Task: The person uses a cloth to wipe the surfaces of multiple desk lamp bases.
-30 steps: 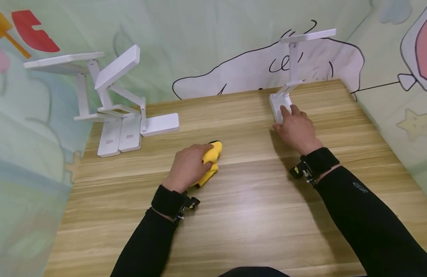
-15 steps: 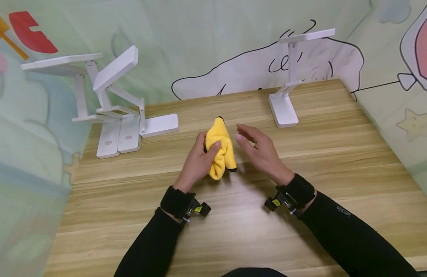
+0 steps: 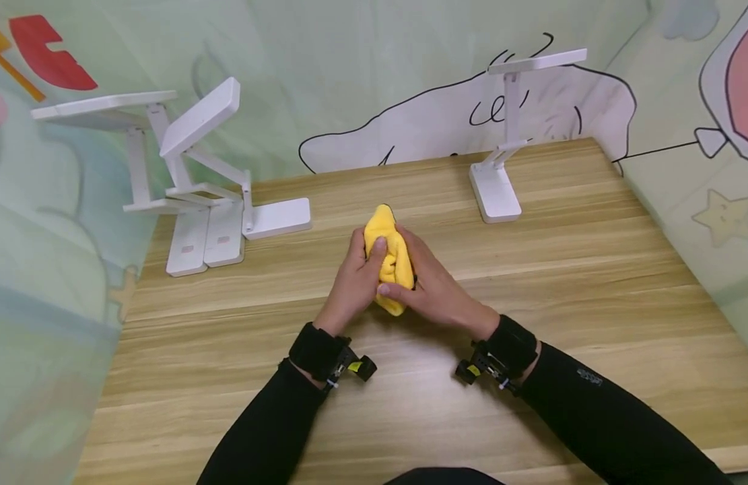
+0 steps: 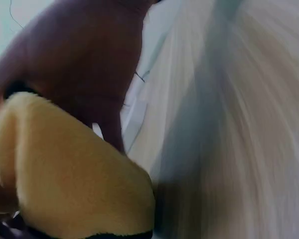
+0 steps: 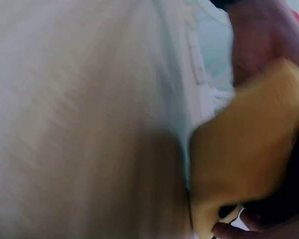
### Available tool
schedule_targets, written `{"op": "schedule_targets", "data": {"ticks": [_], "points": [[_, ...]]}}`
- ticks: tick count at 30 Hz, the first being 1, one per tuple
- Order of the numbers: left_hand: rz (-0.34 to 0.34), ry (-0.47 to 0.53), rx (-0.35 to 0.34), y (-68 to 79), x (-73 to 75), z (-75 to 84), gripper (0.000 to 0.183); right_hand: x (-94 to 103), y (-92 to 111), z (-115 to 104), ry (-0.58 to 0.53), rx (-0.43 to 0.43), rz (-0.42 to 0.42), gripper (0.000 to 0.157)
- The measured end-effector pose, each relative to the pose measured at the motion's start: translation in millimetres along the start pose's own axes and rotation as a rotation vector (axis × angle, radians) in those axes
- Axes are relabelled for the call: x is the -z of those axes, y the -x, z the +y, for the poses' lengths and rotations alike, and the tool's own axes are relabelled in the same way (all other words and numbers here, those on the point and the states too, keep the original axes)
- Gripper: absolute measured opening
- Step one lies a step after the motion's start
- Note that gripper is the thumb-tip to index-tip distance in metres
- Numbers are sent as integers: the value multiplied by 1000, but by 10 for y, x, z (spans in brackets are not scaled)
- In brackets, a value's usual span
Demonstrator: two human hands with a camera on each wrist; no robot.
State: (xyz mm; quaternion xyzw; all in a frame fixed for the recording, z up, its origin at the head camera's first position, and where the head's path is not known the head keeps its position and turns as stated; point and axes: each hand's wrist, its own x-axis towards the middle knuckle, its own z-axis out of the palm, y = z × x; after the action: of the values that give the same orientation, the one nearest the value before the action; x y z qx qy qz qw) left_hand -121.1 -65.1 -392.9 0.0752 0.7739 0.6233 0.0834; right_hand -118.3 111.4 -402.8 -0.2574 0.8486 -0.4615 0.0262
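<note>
A yellow cloth [image 3: 388,259] with black edging is bunched up between both hands, over the middle of the table. My left hand [image 3: 353,276] grips it from the left, thumb lying across its front. From the other side my right hand [image 3: 437,286] holds it, with the thumb over the lower front and the fingers behind. The left wrist view shows the plush cloth [image 4: 84,169] filling the lower left, below the dark shape of a hand. In the right wrist view the cloth [image 5: 249,144] looks blurred, with fingertips at its lower edge.
White folding desk lamps stand on the wooden table [image 3: 228,377]: one lamp [image 3: 496,192] at the back right, several at the back left, their bases [image 3: 224,236] side by side and one base [image 3: 279,217] turned sideways. A printed cloth backdrop [image 3: 349,81] hangs behind the table.
My right hand has left the base of the right-hand lamp and come left to the cloth, now gripping it too. My left hand has raised the cloth and turned it upright.
</note>
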Motion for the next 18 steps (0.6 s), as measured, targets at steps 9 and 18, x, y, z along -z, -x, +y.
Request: {"op": "schedule_targets", "data": {"ticks": [9,18], "points": [[-231,133,13,30,31,75,77,97,-18,44,-2,47,44,62],[35,42,28,14,12,24,29,136,24,101,404,315,182,56]]}}
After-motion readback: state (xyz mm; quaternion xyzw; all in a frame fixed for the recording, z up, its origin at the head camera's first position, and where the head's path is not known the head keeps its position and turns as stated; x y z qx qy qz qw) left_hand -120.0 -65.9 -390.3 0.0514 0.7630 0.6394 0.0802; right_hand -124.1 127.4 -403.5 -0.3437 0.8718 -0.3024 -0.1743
